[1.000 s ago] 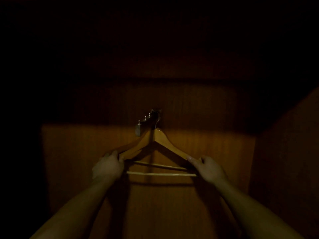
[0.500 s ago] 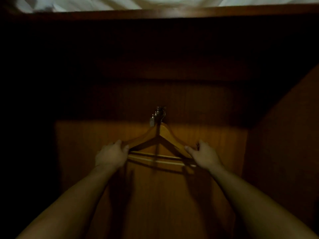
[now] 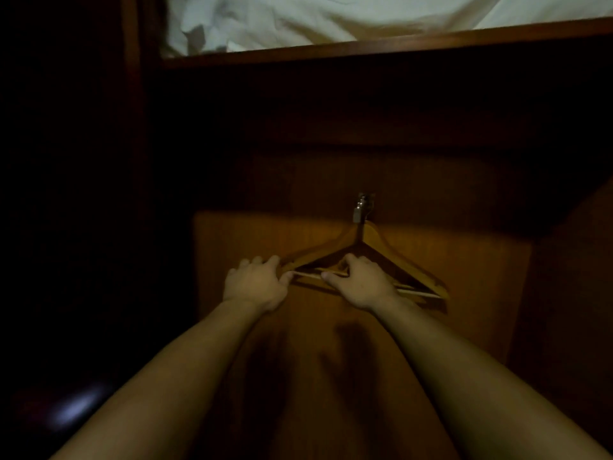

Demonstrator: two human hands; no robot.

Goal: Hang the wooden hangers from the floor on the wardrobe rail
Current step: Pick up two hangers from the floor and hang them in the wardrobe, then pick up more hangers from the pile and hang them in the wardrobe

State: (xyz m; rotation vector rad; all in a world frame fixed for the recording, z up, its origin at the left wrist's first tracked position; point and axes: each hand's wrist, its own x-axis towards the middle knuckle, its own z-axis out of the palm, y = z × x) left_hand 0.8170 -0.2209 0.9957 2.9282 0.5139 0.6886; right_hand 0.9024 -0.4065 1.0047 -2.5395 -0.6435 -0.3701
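Note:
Two or more wooden hangers (image 3: 403,258) hang by their metal hooks from a short wardrobe rail (image 3: 361,207), seen end-on in dim light against the wooden back panel. My left hand (image 3: 257,283) grips the left tip of the hangers, fingers curled over the shoulder. At the middle of the pale crossbars, my right hand (image 3: 363,282) curls its fingers over the bars, thumb below them. The right tips of the hangers stick out free. How many hangers overlap is hard to tell.
The wardrobe's wooden back panel (image 3: 464,277) is lit only low down; its sides are in deep shadow. A wooden shelf edge (image 3: 365,48) runs above, with white bedding (image 3: 331,18) on it. A faint pale glint (image 3: 74,408) shows at lower left.
My right hand has slid from the hangers' right tip to the middle of the crossbars. The left hand stays at the left tip. The view has shifted, bringing the shelf and bedding in.

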